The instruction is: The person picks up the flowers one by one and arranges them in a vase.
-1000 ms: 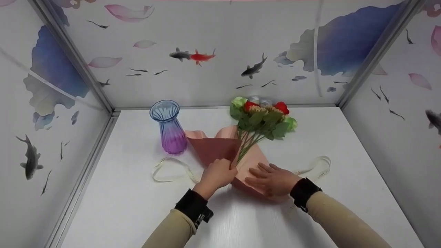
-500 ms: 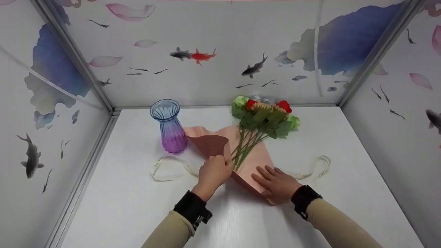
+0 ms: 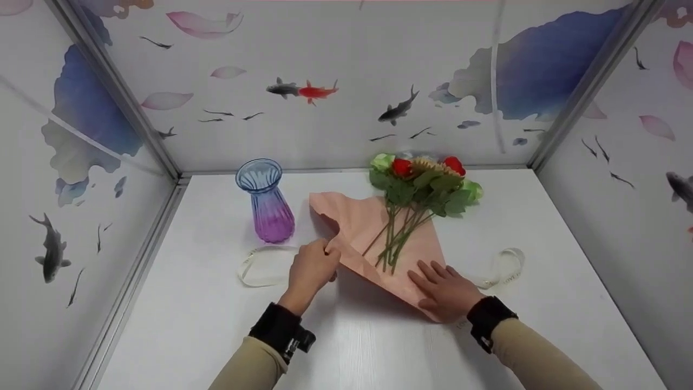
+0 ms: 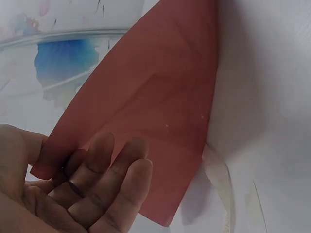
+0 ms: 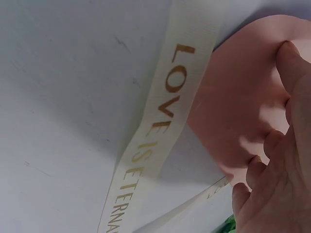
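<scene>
A sheet of pink wrapping paper (image 3: pixel 357 216) lies on the table under a bouquet of artificial flowers (image 3: pixel 427 181), whose bare green stems cross its middle. My left hand (image 3: pixel 313 265) pinches the paper's left corner between thumb and index finger and holds it raised. In the left wrist view the lifted paper (image 4: pixel 150 97) shows its darker underside, and the other fingers are loosely bent. My right hand (image 3: pixel 446 290) presses the paper's lower right part with fingers spread. A cream ribbon (image 5: pixel 155 126) printed with gold letters runs beside that hand and passes beneath the paper.
A blue-to-purple glass vase (image 3: pixel 268 203) stands upright left of the paper. Loops of ribbon extend on both sides, with the right loop (image 3: pixel 503 268) beyond my right hand. White printed walls (image 3: pixel 346 124) enclose the table (image 3: pixel 541 216) at the back and sides.
My left hand has drawn the paper's left corner leftward and down, unfolding it off the stems. The stems are now more exposed. The right hand has shifted slightly right, still pressing the paper.
</scene>
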`<action>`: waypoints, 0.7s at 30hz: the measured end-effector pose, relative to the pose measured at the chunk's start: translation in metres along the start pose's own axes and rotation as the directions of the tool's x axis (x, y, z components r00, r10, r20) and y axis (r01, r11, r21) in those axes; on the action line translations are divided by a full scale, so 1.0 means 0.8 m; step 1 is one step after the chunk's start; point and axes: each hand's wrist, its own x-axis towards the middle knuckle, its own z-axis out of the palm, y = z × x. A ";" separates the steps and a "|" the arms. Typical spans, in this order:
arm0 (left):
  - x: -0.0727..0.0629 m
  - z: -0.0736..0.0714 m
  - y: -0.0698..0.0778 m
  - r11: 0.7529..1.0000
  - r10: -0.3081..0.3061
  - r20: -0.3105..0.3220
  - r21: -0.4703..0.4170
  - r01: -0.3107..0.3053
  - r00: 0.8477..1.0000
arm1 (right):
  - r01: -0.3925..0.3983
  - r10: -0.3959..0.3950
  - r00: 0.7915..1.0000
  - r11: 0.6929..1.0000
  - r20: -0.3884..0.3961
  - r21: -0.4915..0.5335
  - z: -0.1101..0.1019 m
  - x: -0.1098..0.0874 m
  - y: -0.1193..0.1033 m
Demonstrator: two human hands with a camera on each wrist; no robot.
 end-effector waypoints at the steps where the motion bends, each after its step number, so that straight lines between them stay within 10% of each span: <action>1: 0.000 -0.002 -0.005 1.000 -0.011 0.020 0.002 0.011 1.000 | -0.001 0.001 1.000 1.000 -0.002 -0.003 0.001 0.000 0.001; 21: 0.001 -0.025 -0.065 0.986 -0.148 0.292 0.113 0.119 0.945 | -0.117 0.114 0.991 0.993 0.074 0.033 0.004 0.006 -0.001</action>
